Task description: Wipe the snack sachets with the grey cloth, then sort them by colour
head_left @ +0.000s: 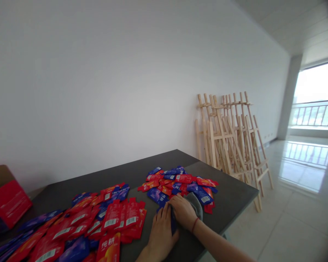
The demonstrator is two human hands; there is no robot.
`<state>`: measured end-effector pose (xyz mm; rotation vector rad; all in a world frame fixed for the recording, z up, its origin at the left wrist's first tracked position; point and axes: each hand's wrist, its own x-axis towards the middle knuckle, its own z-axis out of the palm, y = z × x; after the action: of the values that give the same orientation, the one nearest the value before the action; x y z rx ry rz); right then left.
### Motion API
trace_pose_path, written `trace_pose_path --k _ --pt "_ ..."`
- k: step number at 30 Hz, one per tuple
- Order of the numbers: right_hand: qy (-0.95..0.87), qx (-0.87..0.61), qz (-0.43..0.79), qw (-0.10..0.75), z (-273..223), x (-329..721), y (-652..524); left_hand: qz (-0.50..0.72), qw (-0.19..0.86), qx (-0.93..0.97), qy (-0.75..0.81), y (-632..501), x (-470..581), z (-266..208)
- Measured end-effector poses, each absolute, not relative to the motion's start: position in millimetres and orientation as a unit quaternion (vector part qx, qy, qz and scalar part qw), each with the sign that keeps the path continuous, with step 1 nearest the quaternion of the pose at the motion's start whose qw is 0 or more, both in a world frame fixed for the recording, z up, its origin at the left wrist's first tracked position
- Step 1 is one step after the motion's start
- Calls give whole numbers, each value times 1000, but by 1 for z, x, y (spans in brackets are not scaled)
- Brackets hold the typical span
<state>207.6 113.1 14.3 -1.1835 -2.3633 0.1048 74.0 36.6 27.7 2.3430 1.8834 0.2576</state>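
Observation:
My left hand [161, 231] is closed around a dark blue pouch [174, 223] low over the dark table, near its front. My right hand [182, 210], with a red cord at the wrist, grips a grey cloth [196, 204] and presses against the pouch's upper end. Most of the pouch is hidden between my hands. Just beyond them lies a loose pile of red and blue pouches [183, 178]. A larger heap of such pouches [112, 216] spreads to the left of my left hand, several showing white barcode labels.
A red cardboard box [9, 203] with an open flap stands at the table's far left. Behind the dark table [166, 158] runs a pale wall. Several wooden easels [226, 138] lean at the right, past the table's edge, on a shiny tiled floor [289, 207].

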Motion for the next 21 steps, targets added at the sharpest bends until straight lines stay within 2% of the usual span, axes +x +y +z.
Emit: trace_pose_path --k 5,9,13,17,21 --pt "-865 -424 63 261 17 211 111 65 -23 803 592 46 64 34" --pt "-863 -418 72 274 15 211 110 38 -69 810 581 50 37 62" --pt "-866 -411 81 273 15 212 109 5 -144 757 638 53 -10 93" --pt "-870 -411 84 259 17 212 109 -20 -155 688 708 50 -58 109" --pt "-873 -409 78 253 20 211 108 -25 -114 637 762 51 -88 110"
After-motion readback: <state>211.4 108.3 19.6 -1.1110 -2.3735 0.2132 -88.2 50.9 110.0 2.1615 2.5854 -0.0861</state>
